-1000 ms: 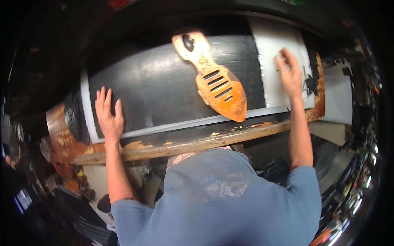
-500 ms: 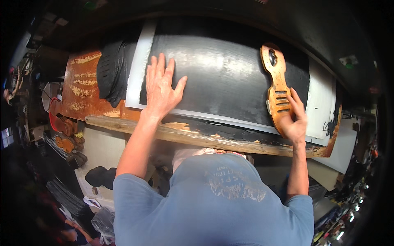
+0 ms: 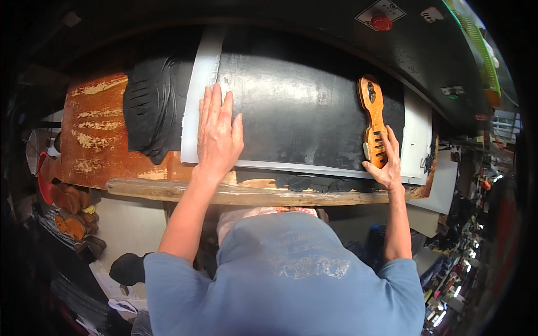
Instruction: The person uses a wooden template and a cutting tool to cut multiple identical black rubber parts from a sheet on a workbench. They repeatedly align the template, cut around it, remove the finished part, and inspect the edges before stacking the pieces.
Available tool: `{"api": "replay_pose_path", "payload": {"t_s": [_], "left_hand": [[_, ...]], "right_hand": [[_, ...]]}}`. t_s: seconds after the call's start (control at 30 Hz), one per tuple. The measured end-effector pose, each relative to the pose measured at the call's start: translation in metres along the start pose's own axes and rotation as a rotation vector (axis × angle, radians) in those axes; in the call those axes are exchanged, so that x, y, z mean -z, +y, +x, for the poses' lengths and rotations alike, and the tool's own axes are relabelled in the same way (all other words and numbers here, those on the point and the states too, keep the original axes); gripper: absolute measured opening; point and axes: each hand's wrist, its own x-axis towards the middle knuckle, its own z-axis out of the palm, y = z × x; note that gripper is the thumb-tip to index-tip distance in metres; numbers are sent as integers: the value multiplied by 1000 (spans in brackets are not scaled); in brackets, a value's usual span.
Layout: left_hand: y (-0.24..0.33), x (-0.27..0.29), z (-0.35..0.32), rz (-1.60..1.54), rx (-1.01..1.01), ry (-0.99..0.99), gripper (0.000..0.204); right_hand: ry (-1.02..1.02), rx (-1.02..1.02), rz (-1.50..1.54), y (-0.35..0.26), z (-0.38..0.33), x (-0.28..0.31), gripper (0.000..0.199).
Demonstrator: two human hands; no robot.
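Observation:
A large black sheet [image 3: 291, 101], which looks like leather or rubber, lies flat on a white board [image 3: 193, 112]. Flat across the sheet's left edge rests my left hand [image 3: 217, 137], its fingers stretched out and holding nothing. Near the right edge sits an orange-yellow cutting die [image 3: 372, 106], shaped like a sole, with an oval hole at its far end and several slots toward me. My right hand [image 3: 390, 159] grips its near end, fingers along the right side and thumb at the lower left.
Slotted black cut pieces [image 3: 148, 109] lie piled on the worn reddish-brown table [image 3: 84, 162] at left. A wooden rail [image 3: 246, 193] runs along the front edge. Dark machinery with a red button [image 3: 381, 23] overhangs the far side. More orange dies [image 3: 70, 224] stand at lower left.
The view has shifted, bringing the red button into sight. The die stands straighter on the sheet, and my right thumb is now at its lower left edge. My left thumb is closer to its fingers.

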Motion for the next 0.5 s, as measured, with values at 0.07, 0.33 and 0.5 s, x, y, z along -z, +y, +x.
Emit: {"api": "replay_pose_path", "payload": {"t_s": [0.07,0.33,0.5], "left_hand": [[2,0,1,50,-24,-25,48],[18,-11,4,81,-43,-40,51],[13,-8,9,-39,-41,-13,47]], "right_hand": [[3,-39,-22,-9,3,3,86],[111,-193,715,-135,26,-24,81],[44,-87,480,-196,72,-61,81]]}}
